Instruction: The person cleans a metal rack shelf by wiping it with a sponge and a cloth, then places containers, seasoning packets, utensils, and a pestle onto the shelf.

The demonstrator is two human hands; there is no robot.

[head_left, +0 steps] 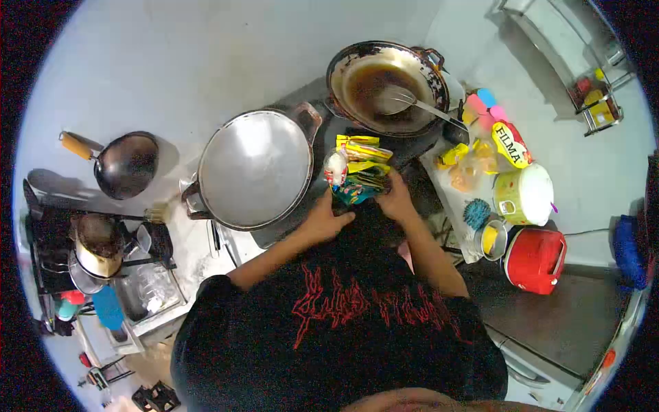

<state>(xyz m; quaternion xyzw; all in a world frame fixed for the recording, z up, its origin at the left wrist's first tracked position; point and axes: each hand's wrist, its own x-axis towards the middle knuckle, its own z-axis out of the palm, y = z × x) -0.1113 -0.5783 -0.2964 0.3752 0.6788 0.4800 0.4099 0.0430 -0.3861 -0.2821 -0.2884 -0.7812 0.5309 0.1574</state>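
Note:
Between my two hands is a bundle of yellow, green and teal sachets [367, 167], with a red-and-white packet [336, 168] at its left side. My left hand [328, 218] grips the bundle from its lower left, thumb pointing inward. At the lower right, my right hand [396, 197] has its fingers closed round the edge of the same sachets. The bundle is above the dark stove top [328, 134], near the front. Some fingertips are hidden behind the packets.
A large pale wok [257, 168] stands left of my hands. Behind them, a worn wok [347, 82] holds brown oil and a skimmer [395, 99]. To the right are a FILMA pouch [511, 144], a white-and-green pot [525, 194], a metal cup [491, 240] and a red rice cooker [535, 259].

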